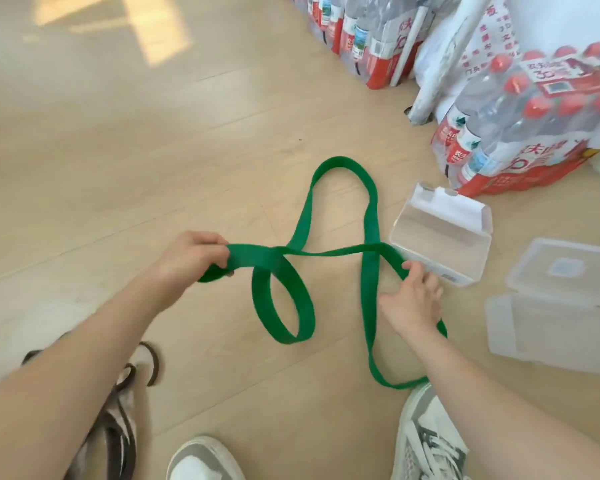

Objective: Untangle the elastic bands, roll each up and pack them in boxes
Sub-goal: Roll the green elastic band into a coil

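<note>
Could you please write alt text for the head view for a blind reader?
Two hands hold a looped, tangled green band over a wooden floor: left hand gripping one end, right hand pinching another part. Two open clear boxes lie at right.

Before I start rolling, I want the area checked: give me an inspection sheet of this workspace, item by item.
Surface: pale wood floor.
Job's things: green band looped and crossed over itself, not rolled; first clear box beside it and second clear box further right, both open.
Clutter: strapped bag at lower left.
Hands: left hand grips the band; right hand rests on it, grip unclear.
Cables: nothing seen.
Surroundings: packs of bottled water; the person's shoes.
</note>
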`<state>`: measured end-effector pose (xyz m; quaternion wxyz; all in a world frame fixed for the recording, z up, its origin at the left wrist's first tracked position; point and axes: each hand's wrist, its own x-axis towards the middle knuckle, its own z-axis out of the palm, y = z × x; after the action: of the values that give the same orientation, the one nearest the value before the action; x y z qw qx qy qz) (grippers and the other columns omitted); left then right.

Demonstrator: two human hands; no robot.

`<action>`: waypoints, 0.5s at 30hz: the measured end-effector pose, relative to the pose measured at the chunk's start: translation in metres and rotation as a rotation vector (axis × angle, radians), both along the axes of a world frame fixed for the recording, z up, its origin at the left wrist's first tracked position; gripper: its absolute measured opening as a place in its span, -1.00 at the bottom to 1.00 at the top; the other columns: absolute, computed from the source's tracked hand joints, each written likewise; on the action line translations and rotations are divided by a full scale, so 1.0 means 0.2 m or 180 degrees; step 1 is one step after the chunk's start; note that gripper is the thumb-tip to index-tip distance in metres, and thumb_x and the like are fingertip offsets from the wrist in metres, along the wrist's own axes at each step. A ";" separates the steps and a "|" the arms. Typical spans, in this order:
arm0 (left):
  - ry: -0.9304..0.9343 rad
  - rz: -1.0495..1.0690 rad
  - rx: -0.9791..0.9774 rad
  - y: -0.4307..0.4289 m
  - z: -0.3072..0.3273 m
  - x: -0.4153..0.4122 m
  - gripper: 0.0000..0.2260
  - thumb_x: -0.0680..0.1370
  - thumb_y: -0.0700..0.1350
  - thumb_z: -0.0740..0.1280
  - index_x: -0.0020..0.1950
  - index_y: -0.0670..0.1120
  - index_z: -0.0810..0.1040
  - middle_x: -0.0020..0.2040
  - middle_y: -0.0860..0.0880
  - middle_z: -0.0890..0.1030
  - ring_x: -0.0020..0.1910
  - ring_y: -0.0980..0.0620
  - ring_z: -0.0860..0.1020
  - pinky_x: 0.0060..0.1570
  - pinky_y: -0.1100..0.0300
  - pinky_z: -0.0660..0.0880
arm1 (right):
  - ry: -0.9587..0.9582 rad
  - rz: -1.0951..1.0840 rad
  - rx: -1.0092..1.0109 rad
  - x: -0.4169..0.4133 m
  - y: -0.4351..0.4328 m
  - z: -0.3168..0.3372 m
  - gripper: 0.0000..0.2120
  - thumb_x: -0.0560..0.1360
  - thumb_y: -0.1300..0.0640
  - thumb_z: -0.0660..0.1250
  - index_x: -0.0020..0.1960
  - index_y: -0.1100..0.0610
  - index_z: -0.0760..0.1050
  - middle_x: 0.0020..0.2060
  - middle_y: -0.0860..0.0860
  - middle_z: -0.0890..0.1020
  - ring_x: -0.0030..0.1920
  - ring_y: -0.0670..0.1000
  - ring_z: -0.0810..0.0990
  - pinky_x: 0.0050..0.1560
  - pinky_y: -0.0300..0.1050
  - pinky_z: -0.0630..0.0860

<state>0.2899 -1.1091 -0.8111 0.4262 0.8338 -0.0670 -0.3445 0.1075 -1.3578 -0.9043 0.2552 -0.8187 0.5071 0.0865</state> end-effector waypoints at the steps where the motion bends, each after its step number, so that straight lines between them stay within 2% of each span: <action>1: -0.0011 0.0000 -0.0217 0.01 0.08 0.04 -0.85 0.22 -0.20 0.27 -0.32 -0.20 0.59 -0.34 -0.16 0.61 -0.31 -0.04 0.49 -0.24 0.17 0.36 | 0.0147 -0.0069 0.0072 -0.03 -0.01 0.00 -0.29 0.41 0.09 0.39 0.45 -0.02 0.11 0.36 0.12 0.25 0.35 0.18 0.24 0.22 0.11 0.33; 4: -0.0207 -0.0227 -0.0422 0.12 0.24 0.12 -0.84 0.15 -0.22 0.22 -0.36 -0.24 0.54 -0.37 -0.17 0.54 -0.35 -0.05 0.45 -0.32 0.19 0.30 | 0.0603 0.0187 0.0329 -0.11 -0.01 -0.03 -0.19 0.45 0.06 0.38 0.53 -0.05 -0.03 0.45 0.10 0.16 0.42 0.18 0.19 0.25 0.15 0.33; 5: -0.0279 -0.0202 -0.0419 0.17 0.26 0.13 -0.84 0.14 -0.23 0.20 -0.38 -0.23 0.53 -0.37 -0.16 0.51 -0.33 -0.05 0.43 -0.32 0.17 0.28 | 0.0611 0.0307 0.0277 -0.13 -0.01 -0.04 -0.20 0.46 0.11 0.35 0.54 -0.05 -0.05 0.45 0.10 0.18 0.41 0.19 0.20 0.24 0.13 0.34; 7: -0.0294 0.0266 -0.0551 0.29 0.25 0.16 -0.86 0.13 -0.25 0.18 -0.45 -0.18 0.52 -0.39 -0.15 0.49 -0.29 -0.09 0.39 -0.27 0.11 0.27 | 0.0493 0.0349 0.0129 -0.15 -0.04 -0.05 -0.25 0.48 0.18 0.32 0.54 -0.02 -0.01 0.37 0.11 0.35 0.34 0.20 0.31 0.19 0.06 0.38; 9: -0.0161 0.0973 -0.0784 0.39 0.18 0.18 -0.84 0.13 -0.25 0.16 -0.49 -0.09 0.52 -0.40 -0.10 0.53 -0.22 -0.12 0.42 -0.18 0.09 0.33 | 0.0618 0.0356 0.0091 -0.17 -0.07 -0.07 -0.46 0.49 0.19 0.31 0.43 0.02 0.29 0.18 0.09 0.55 0.21 0.19 0.46 0.01 -0.05 0.44; 10: -0.0174 0.1165 -0.0758 0.43 0.15 0.18 -0.83 0.13 -0.24 0.17 -0.48 -0.08 0.54 -0.36 -0.11 0.55 -0.18 -0.12 0.43 -0.16 0.10 0.34 | 0.0740 0.0355 0.0236 -0.19 -0.07 -0.07 -0.64 0.49 0.20 0.30 0.28 0.06 0.48 0.05 0.07 0.62 0.11 0.17 0.55 -0.07 -0.09 0.48; 12: -0.0383 0.1055 -0.0218 0.47 0.07 0.18 -0.81 0.17 -0.25 0.23 -0.37 -0.04 0.59 -0.24 -0.16 0.54 -0.16 -0.11 0.42 -0.23 0.11 0.31 | 0.0502 0.0247 0.0748 -0.21 -0.05 -0.10 -0.85 0.50 0.22 0.31 -0.01 0.12 0.64 -0.13 0.04 0.65 -0.03 0.12 0.62 -0.10 -0.12 0.52; 14: -0.0581 0.0729 0.0570 0.46 -0.01 0.15 -0.74 0.28 -0.32 0.30 -0.15 -0.01 0.61 -0.09 -0.15 0.58 -0.18 -0.12 0.44 -0.25 0.15 0.34 | -0.0057 0.0022 0.1505 -0.19 0.02 -0.10 -0.87 0.52 0.22 0.37 0.04 0.14 0.62 -0.07 0.01 0.63 -0.01 0.04 0.60 0.03 -0.15 0.48; 15: -0.0775 0.0561 0.1130 0.44 -0.05 0.13 -0.67 0.33 -0.33 0.30 -0.02 0.02 0.59 0.00 -0.13 0.58 -0.13 -0.13 0.47 -0.20 0.14 0.41 | -0.0233 0.0058 0.1821 -0.16 0.05 -0.07 -0.84 0.52 0.23 0.38 0.09 0.14 0.59 -0.02 0.02 0.62 0.00 0.00 0.58 0.06 -0.19 0.46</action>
<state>0.3162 -1.0209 -0.8217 0.2900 0.9338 0.0168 -0.2091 0.0760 -1.3488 -0.9189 0.4932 -0.7205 0.4452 0.1987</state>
